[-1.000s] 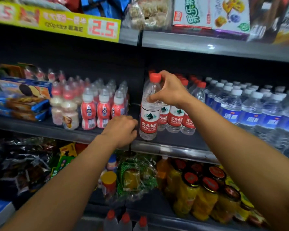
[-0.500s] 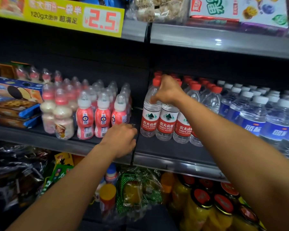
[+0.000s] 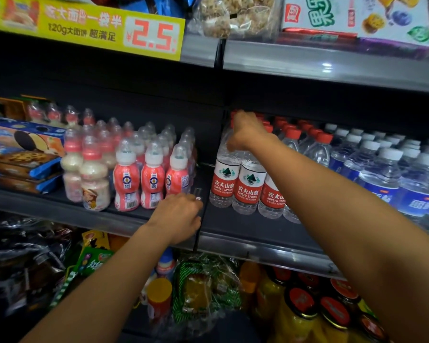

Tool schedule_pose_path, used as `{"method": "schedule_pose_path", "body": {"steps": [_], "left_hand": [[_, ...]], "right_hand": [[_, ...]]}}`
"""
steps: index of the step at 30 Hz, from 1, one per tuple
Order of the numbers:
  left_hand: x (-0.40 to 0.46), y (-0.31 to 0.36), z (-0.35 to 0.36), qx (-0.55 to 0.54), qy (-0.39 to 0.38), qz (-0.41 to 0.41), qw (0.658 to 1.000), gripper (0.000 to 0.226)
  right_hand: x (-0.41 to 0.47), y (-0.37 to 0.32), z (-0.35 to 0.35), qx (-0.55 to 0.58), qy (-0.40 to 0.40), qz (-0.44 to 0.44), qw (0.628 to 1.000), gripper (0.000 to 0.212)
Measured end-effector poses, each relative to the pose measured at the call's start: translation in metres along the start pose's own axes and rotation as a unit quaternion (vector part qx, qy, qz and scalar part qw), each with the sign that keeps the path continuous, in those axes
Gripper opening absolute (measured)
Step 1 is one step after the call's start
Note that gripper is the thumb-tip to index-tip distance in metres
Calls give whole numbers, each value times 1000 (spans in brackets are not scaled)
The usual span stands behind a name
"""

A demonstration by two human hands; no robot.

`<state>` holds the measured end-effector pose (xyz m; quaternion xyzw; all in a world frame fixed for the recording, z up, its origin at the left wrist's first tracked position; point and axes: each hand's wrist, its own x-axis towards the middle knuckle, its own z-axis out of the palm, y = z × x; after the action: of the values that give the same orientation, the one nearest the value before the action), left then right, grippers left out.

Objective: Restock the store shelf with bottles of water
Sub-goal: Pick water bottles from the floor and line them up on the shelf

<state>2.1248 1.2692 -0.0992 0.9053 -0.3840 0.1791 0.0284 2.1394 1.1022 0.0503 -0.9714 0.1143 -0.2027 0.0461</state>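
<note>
Middle shelf (image 3: pixel 258 233) of a store display, seen from above and in front. Red-capped water bottles (image 3: pixel 248 184) stand in rows on this shelf, clear and full, with red labels reading "NONGFU SPRING" under a green mountain mark. The right hand (image 3: pixel 245 131) reaches over the front bottles of the leftmost row, its fingers curled down around the bottle tops; whether they actually clasp a cap cannot be told. The left hand (image 3: pixel 177 216) rests on the shelf's front edge, left of the red-capped water bottles, fingers curled under and holding nothing that shows. Right of those bottles stand white-capped water bottles (image 3: pixel 384 179) with blue labels, writing blurred. Left of them stand small drink bottles (image 3: pixel 152 179) with red wrappers and barcodes, then cookie boxes (image 3: pixel 22 154). Above, a yellow price sign (image 3: pixel 104 28) reads "2.5". Below the shelf, jars (image 3: pixel 297 315) hold yellow fruit.
</note>
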Motion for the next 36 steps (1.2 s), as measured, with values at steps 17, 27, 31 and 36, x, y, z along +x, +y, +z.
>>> {"method": "schedule_pose_path", "body": {"steps": [17, 27, 31, 36], "left_hand": [[2, 10, -3, -7, 11, 14, 1000, 28], [4, 17, 0, -8, -4, 14, 1000, 33], [-3, 23, -4, -3, -12, 14, 1000, 33], [-21, 37, -12, 3, -23, 8, 1000, 34]], "right_hand": [[9, 42, -27, -94, -32, -45, 994, 40], [-2, 54, -26, -114, -13, -75, 991, 41], [-36, 51, -17, -121, 96, -101, 983, 38], [-109, 41, 16, -52, 109, -142, 982, 42]]}}
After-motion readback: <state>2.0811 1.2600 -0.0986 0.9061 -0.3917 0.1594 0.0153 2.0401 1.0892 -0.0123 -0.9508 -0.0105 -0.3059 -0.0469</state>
